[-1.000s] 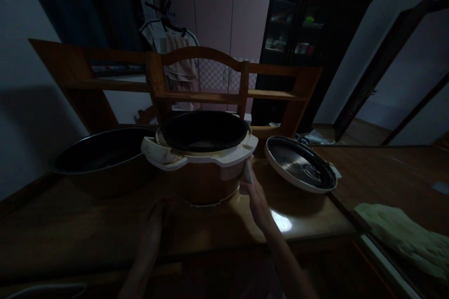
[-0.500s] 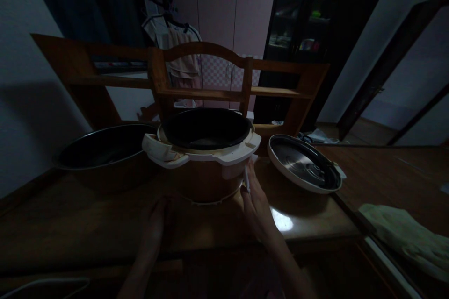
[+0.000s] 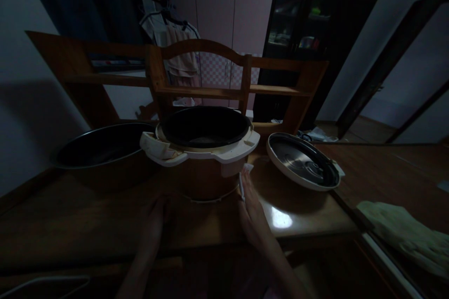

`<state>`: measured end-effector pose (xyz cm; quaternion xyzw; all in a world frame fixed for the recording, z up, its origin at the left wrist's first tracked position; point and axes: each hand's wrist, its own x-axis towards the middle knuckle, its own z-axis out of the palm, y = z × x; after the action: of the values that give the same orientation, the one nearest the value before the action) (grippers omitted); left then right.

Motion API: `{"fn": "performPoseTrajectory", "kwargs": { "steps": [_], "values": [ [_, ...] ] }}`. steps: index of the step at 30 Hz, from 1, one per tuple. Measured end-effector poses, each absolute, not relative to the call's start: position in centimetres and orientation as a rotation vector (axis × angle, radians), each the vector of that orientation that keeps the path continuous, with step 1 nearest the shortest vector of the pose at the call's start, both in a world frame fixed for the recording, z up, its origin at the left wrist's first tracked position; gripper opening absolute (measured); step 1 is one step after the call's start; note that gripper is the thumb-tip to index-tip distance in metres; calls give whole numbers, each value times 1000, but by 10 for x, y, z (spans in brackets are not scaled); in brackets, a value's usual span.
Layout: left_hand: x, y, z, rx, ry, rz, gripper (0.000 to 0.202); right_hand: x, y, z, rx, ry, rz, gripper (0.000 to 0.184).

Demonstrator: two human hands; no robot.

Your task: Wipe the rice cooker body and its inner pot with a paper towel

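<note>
A rice cooker (image 3: pixel 206 177) with a white rim and a dark inner pot (image 3: pixel 206 126) stands uncovered on the wooden desk (image 3: pixel 206 229). Against the lower right of its body, my right hand (image 3: pixel 249 205) presses a folded white cloth (image 3: pixel 242 186), its fingers lying along the cloth. Part of the cloth is hidden behind the fingers. My left hand (image 3: pixel 156 212) rests on the desk in front of the cooker, apart from it. Its fingers are loosely curled in shadow, and I see nothing in them.
A wide dark basin (image 3: pixel 105 147) sits left of the cooker. The round lid (image 3: pixel 303 163) lies inside-up on the right. Behind rises a wooden shelf rail (image 3: pixel 199 91). A pale green cloth (image 3: pixel 403 233) lies beyond the desk's right end.
My right hand has slid the white cloth a little down and toward me along the cooker's right side. My left hand stays in nearly the same place.
</note>
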<state>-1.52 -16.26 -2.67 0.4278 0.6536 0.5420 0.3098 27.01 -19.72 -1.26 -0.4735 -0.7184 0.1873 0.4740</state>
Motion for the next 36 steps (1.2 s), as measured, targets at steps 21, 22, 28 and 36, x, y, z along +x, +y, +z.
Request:
{"fn": "performPoseTrajectory", "kwargs": {
  "steps": [21,22,28,36],
  "values": [
    [-18,-160,-33,1133,1688,1425,30,270,-167,4,-1092,-1651,444,69],
    [-18,-160,-32,1118,1687,1440,29,270,-168,2,-1108,-1679,407,69],
    [-17,-161,-30,1137,1743,1408,27,279,-173,1,-1184,-1827,232,72],
    [-11,-165,-23,1063,1708,1408,25,277,-190,-14,-1236,-1931,234,87]
  ]
}}
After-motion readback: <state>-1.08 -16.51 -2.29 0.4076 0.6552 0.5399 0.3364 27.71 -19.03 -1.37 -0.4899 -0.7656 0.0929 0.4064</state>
